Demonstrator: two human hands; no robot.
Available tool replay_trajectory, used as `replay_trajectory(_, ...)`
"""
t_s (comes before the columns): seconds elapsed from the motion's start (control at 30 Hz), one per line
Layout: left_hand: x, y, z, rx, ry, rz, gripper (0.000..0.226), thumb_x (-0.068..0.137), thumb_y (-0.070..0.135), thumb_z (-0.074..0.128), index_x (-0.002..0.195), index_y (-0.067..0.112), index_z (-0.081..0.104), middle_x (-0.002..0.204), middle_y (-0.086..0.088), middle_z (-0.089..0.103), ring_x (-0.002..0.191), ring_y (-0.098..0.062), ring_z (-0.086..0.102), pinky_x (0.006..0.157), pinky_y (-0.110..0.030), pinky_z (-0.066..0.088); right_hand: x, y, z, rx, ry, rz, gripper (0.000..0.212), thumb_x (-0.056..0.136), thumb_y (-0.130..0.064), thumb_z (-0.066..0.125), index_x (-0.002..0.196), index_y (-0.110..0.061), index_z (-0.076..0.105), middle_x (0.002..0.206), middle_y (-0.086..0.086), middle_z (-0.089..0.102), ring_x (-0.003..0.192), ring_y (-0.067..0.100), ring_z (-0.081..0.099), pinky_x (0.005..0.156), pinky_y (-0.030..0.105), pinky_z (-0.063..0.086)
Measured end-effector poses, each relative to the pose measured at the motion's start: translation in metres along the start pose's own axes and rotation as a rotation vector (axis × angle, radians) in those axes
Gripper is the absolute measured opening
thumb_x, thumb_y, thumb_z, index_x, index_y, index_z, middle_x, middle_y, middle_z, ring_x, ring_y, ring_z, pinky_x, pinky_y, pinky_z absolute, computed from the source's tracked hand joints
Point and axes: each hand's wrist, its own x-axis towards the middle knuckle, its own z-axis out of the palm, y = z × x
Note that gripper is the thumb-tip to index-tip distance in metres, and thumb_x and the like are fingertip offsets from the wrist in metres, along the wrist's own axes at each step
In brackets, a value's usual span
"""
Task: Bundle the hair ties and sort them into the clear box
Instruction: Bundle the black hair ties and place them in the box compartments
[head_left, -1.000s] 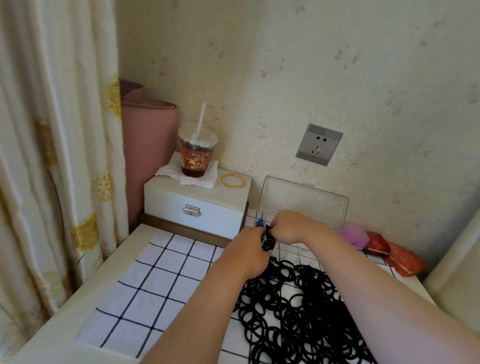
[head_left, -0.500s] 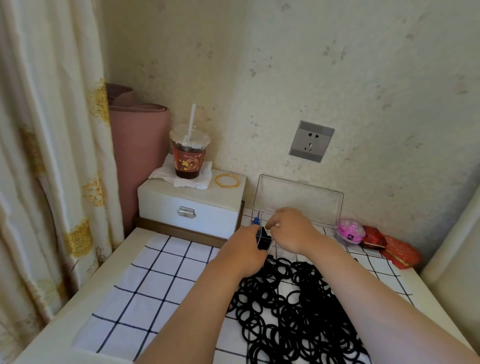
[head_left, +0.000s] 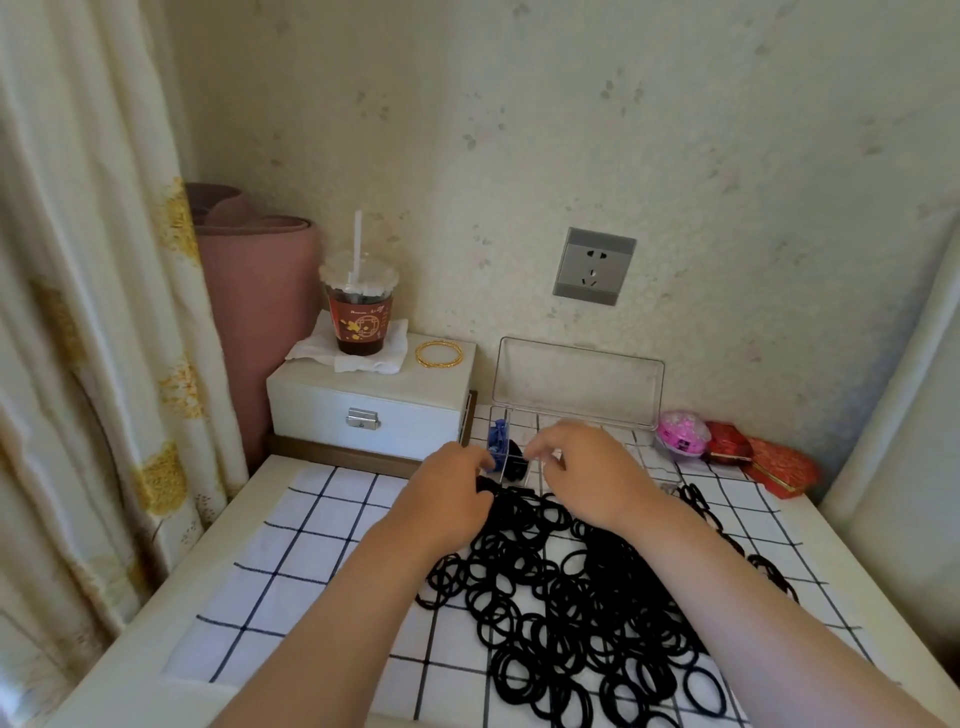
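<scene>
2 hands at box, cup txt unclear

Nothing can be read with any certainty. The cup wears a dark red label with one line of small white print along its top edge, too small and blurred to make out, and a gold ornamental emblem below it. The red packets at the right of the bench show gold patterning, but no legible characters.
</scene>
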Motion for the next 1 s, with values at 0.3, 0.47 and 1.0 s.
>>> replay_trajectory(0.3,-0.014,-0.003,0.011,0.179,-0.12,0.061,0.031,0.097,0.028,0.054,0.127,0.03,0.062,0.125,-0.001,0.053,0.125,-0.019,0.041,0.102,-0.034,0.042,-0.016,-0.008,0.035,-0.175,-0.034,-0.001,0.025,0.1,-0.031,0.051,0.115,-0.026,0.07,0.113,-0.004,0.068,0.102,0.019,0.064,0.084,0.036,0.053)
replay_trajectory(0.47,-0.006,0.001,0.014,0.127,-0.061,0.021,0.027,0.098,0.02,0.05,0.122,0.023,0.063,0.121,-0.001,0.06,0.11,-0.016,0.055,0.093,-0.031,0.048,-0.006,-0.006,0.046,-0.301,-0.234,0.068,0.041,0.097,-0.038,0.052,0.133,-0.02,0.058,0.127,0.007,0.056,0.113,0.027,0.059,0.089,0.038,0.051)
replay_trajectory(1.0,0.005,0.023,0.012,-0.061,-0.063,-0.032,0.016,0.09,0.033,0.063,0.104,0.033,0.072,0.089,0.011,0.069,0.082,-0.007,0.062,0.07,-0.024,0.05,-0.019,0.017,0.016,0.329,-0.129,0.176,0.008,0.084,-0.027,0.071,0.087,-0.032,0.076,0.082,-0.007,0.075,0.079,0.013,0.07,0.079,0.037,0.058)
